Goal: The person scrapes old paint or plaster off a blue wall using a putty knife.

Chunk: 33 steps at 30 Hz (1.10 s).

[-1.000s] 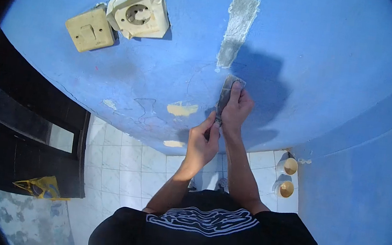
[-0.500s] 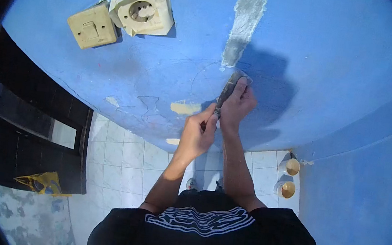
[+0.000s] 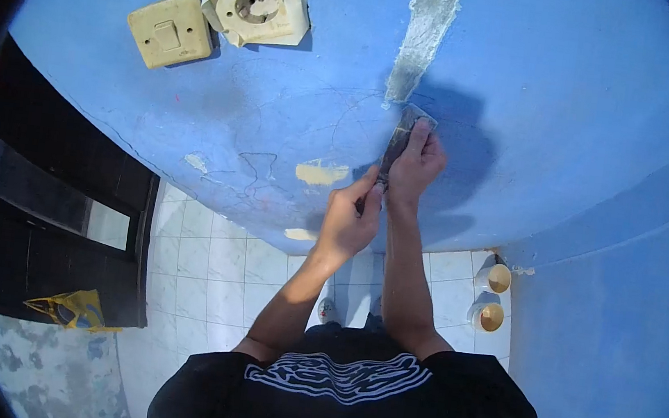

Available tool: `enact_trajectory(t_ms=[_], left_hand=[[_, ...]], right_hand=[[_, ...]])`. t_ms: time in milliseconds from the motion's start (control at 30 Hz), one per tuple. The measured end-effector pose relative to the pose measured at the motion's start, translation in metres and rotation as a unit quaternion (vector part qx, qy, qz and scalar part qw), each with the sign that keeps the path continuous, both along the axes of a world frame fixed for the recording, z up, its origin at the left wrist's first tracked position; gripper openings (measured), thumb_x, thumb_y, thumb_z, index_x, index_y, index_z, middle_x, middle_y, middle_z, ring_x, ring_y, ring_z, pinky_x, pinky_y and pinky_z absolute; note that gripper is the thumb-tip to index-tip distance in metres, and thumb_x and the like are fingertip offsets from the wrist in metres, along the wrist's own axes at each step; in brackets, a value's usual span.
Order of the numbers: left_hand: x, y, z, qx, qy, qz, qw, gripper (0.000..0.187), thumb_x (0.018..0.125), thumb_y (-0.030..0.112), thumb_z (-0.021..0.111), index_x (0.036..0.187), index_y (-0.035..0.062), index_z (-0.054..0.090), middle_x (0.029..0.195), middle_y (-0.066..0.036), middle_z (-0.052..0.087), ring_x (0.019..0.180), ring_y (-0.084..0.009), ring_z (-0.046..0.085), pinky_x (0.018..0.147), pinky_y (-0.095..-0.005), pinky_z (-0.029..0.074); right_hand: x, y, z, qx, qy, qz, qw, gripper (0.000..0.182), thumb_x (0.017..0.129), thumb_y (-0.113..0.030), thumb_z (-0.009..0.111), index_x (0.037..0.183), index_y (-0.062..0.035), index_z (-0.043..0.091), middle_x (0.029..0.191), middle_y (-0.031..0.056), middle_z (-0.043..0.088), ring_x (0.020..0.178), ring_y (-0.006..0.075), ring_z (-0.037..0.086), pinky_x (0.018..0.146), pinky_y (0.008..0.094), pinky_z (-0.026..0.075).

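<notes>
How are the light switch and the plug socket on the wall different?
The light switch has a small squarish button, but the socket has a round hollow with holes. The light switch looks yellower, while the socket is paler. The socket has ragged, papery edges; the light switch has neater ones. Both are on the blue wall.

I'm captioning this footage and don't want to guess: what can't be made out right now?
All in the head view:
- Scraper handle: largely hidden by the left hand.
- Wall directly behind the right hand: hidden by it.
- Grey strip: top cut off by the upper edge.
- Tubs: contents too small to identify.
</notes>
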<state>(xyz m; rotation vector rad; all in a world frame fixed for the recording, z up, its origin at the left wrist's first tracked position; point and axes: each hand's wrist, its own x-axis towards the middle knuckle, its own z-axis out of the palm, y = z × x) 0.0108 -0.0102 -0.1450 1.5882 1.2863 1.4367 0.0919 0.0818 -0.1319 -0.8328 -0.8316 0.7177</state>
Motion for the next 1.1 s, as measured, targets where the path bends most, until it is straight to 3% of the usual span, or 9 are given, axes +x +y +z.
enact_trajectory(t_ms=[67,267,433,633,733,933,1100], left_hand=[[-0.002,-0.001,0.000,0.016,0.008,0.003,1.000,0.034,0.102,0.006,0.051,0.132,-0.0086,0.056,0.069,0.003,0.051,0.060,-0.0031,0.045,0.053,-0.0205,0.037],[0.000,-0.002,-0.012,-0.073,-0.067,-0.010,0.995,0.036,0.102,0.008,0.052,0.133,-0.0090,0.055,0.069,0.002,0.054,0.059,-0.0037,0.045,0.052,-0.0213,0.037],[0.001,0.002,0.009,0.002,0.020,0.022,1.000,0.034,0.101,0.009,0.055,0.127,-0.0118,0.058,0.068,0.000,0.057,0.061,-0.0041,0.049,0.052,-0.0227,0.040],[0.004,-0.012,0.005,0.026,0.040,0.064,0.997,0.033,0.099,0.008,0.056,0.126,-0.0120,0.059,0.071,-0.003,0.060,0.062,-0.0042,0.048,0.054,-0.0229,0.041],[0.007,-0.004,0.016,0.010,0.033,0.045,0.998,0.034,0.099,0.007,0.056,0.127,-0.0120,0.059,0.071,-0.003,0.059,0.063,-0.0042,0.048,0.054,-0.0226,0.041],[0.001,-0.009,0.010,0.028,0.037,0.047,0.998,0.035,0.100,0.008,0.056,0.128,-0.0118,0.059,0.070,-0.001,0.057,0.062,-0.0045,0.046,0.053,-0.0227,0.039],[0.001,0.002,0.018,0.003,0.006,0.012,1.000,0.035,0.100,0.009,0.056,0.128,-0.0114,0.058,0.069,0.000,0.056,0.061,-0.0045,0.046,0.053,-0.0228,0.039]], right_hand=[[-0.002,0.000,0.002,0.010,0.033,0.017,0.999,0.038,0.104,-0.026,0.053,0.079,0.0008,0.062,0.069,-0.0033,0.056,0.063,0.0059,0.045,0.054,0.0276,0.038],[-0.002,-0.003,-0.004,0.001,-0.044,-0.010,0.999,0.039,0.104,-0.029,0.055,0.079,0.0003,0.063,0.069,-0.0039,0.057,0.063,0.0056,0.045,0.054,0.0270,0.038],[-0.002,0.009,0.001,0.003,0.031,0.030,0.999,0.039,0.104,-0.030,0.055,0.080,-0.0013,0.064,0.068,-0.0049,0.056,0.062,0.0047,0.045,0.052,0.0260,0.036],[-0.003,-0.007,-0.001,-0.021,0.067,0.086,0.994,0.038,0.104,-0.030,0.055,0.079,-0.0043,0.066,0.068,-0.0056,0.057,0.060,0.0029,0.046,0.051,0.0240,0.035],[-0.001,0.006,0.007,0.003,0.035,0.031,0.999,0.039,0.105,-0.031,0.054,0.080,-0.0031,0.067,0.067,-0.0063,0.056,0.059,0.0031,0.044,0.050,0.0243,0.034],[-0.005,-0.002,0.007,-0.016,0.065,0.054,0.996,0.041,0.105,-0.030,0.055,0.078,-0.0022,0.068,0.068,-0.0043,0.059,0.060,0.0043,0.047,0.051,0.0254,0.037],[-0.002,0.005,0.018,-0.023,0.039,0.011,0.999,0.040,0.104,-0.030,0.056,0.078,-0.0015,0.068,0.068,-0.0035,0.060,0.060,0.0049,0.047,0.052,0.0259,0.038]])
